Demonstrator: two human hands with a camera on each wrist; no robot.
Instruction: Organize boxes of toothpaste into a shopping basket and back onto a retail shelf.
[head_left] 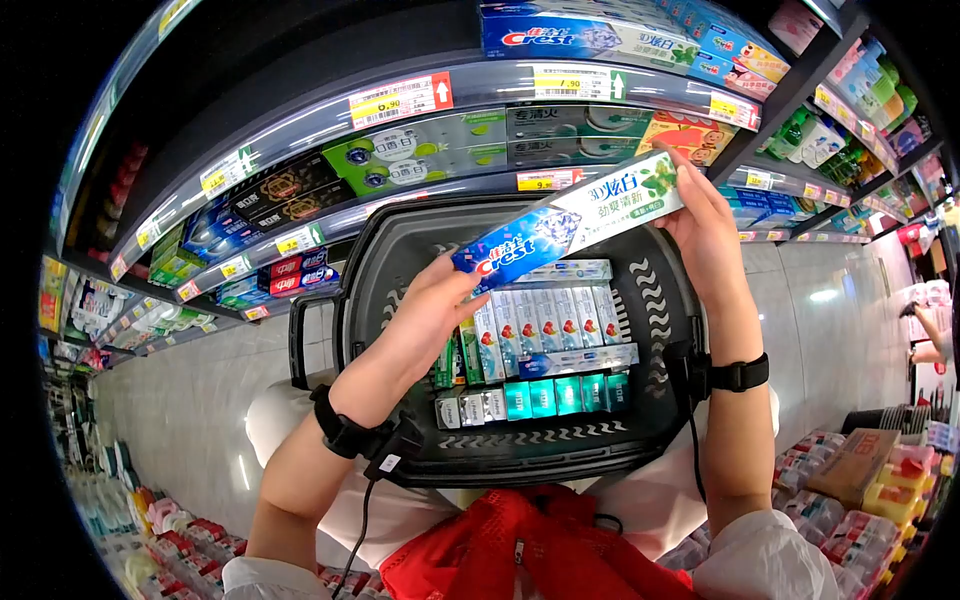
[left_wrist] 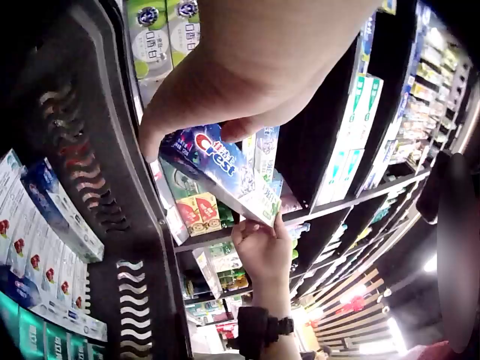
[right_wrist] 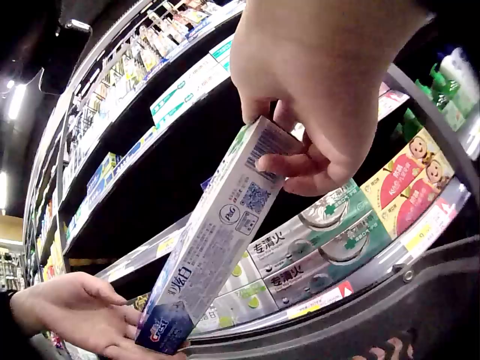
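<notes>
A long blue, white and green Crest toothpaste box (head_left: 570, 222) is held aslant above a black shopping basket (head_left: 352, 300). My left hand (head_left: 405, 325) has its blue end between thumb and fingers. The right hand (head_left: 705, 225) grips the green-and-white end, higher up. In the right wrist view the box's printed side shows a barcode and a QR code, with the right hand (right_wrist: 315, 97) on its upper end and the left hand (right_wrist: 75, 311) at its lower end. Inside the basket stand a row of white toothpaste boxes (head_left: 545, 322) and several teal boxes (head_left: 555, 397).
Store shelves (head_left: 420, 95) stocked with toothpaste boxes curve close behind the basket, with price tags (head_left: 400, 100) along their edges. More Crest boxes (head_left: 600, 38) lie on the upper shelf. A cardboard carton (head_left: 852, 465) and wrapped packs stand behind on the right. Tiled floor (head_left: 210, 380) shows at the left.
</notes>
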